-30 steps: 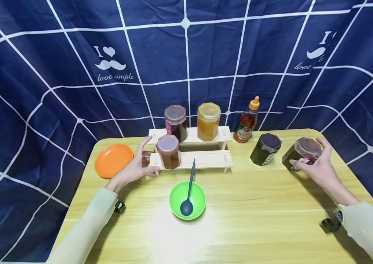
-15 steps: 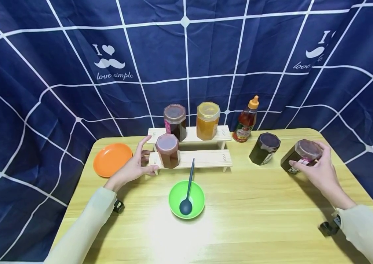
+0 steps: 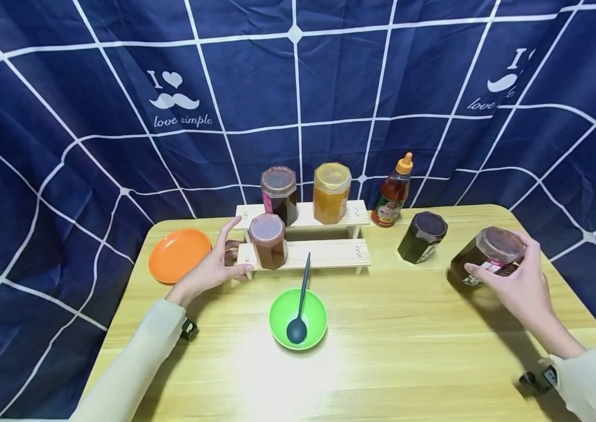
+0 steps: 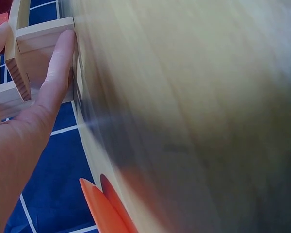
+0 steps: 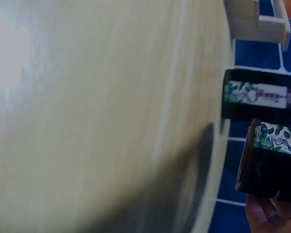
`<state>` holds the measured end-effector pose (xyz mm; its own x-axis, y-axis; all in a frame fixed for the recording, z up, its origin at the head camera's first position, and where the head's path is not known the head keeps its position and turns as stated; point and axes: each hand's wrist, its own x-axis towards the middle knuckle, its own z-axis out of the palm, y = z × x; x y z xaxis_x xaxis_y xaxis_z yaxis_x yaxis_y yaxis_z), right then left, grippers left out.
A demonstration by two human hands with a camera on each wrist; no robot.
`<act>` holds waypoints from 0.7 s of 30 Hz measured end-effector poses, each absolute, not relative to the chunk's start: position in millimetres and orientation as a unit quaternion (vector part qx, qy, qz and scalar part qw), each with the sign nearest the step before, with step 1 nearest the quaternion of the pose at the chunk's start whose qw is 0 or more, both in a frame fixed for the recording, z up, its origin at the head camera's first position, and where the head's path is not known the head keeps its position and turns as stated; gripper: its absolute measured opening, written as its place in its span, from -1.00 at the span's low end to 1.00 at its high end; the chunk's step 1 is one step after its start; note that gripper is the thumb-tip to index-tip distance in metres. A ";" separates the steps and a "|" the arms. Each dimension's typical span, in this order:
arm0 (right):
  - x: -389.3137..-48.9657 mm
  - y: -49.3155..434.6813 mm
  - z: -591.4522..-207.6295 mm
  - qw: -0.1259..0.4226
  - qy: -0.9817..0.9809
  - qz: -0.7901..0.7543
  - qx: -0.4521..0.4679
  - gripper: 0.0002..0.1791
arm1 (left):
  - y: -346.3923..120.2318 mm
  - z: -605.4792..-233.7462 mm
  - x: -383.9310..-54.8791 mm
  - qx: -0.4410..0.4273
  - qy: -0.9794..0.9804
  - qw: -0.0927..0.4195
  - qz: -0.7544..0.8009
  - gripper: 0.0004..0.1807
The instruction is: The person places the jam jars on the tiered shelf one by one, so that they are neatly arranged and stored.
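Note:
In the head view, my right hand grips a dark jam jar at the table's right side, thumb in front and fingers behind. The jar leans, and its base looks slightly off the table. A second dark jar stands just left of it; both show leafy labels in the right wrist view. My left hand holds the left end of a two-step wooden rack, with the thumb at the lower step's front. A finger lies along a rack leg in the left wrist view.
The rack bears a reddish-brown jar on its lower step, and a dark jar and a yellow jar above. A sauce bottle stands right of it. A green bowl with a black spoon and an orange plate sit nearby.
The jar in my right hand has risen a little and shifted towards me, and its lean differs. My left hand and the rack stay put.

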<state>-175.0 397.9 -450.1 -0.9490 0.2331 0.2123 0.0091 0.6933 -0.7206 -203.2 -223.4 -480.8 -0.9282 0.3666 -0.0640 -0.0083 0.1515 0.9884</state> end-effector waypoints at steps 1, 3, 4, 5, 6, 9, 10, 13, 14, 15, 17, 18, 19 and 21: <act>-173.2 396.2 -447.5 0.148 -0.907 0.388 -0.064 0.21 | -223.7 -481.0 -203.0 0.121 0.746 0.145 0.639 0.29; -169.6 392.5 -442.1 0.153 -0.905 0.393 -0.060 0.21 | -224.1 -481.2 -202.9 0.122 0.747 0.144 0.638 0.28; -167.7 390.6 -439.6 0.155 -0.903 0.396 -0.057 0.20 | -224.3 -481.5 -203.1 0.123 0.747 0.144 0.638 0.28; -165.8 388.7 -437.1 0.158 -0.902 0.399 -0.055 0.20 | -224.2 -481.4 -202.9 0.124 0.746 0.145 0.638 0.28; -163.8 386.7 -434.6 0.159 -0.901 0.400 -0.054 0.20 | -224.2 -481.6 -202.8 0.125 0.746 0.145 0.638 0.28; -158.6 379.7 -428.0 0.164 -0.899 0.404 -0.047 0.19 | -224.3 -481.5 -203.0 0.126 0.748 0.144 0.636 0.28; -157.0 377.3 -425.9 0.166 -0.898 0.404 -0.043 0.19 | -224.3 -481.5 -203.0 0.125 0.749 0.144 0.635 0.28; -152.4 369.3 -419.5 0.170 -0.898 0.404 -0.028 0.20 | -224.2 -481.2 -202.9 0.124 0.750 0.143 0.633 0.29; -150.9 366.2 -417.2 0.170 -0.898 0.404 -0.022 0.20 | -224.1 -481.2 -202.9 0.123 0.750 0.143 0.634 0.29; -149.4 363.0 -415.3 0.169 -0.899 0.405 -0.016 0.20 | -224.0 -481.1 -203.0 0.123 0.751 0.143 0.632 0.29; -146.8 355.6 -411.4 0.168 -0.900 0.402 -0.006 0.21 | -223.9 -481.1 -203.3 0.121 0.754 0.142 0.630 0.29; -145.6 351.7 -409.6 0.167 -0.901 0.400 -0.001 0.21 | -223.8 -481.0 -203.3 0.120 0.755 0.142 0.628 0.29; -144.7 347.7 -407.8 0.167 -0.901 0.400 0.004 0.22 | -223.8 -481.1 -203.7 0.120 0.757 0.142 0.627 0.29; -143.7 340.4 -404.7 0.168 -0.902 0.397 0.013 0.22 | -223.7 -481.1 -204.1 0.120 0.759 0.142 0.624 0.29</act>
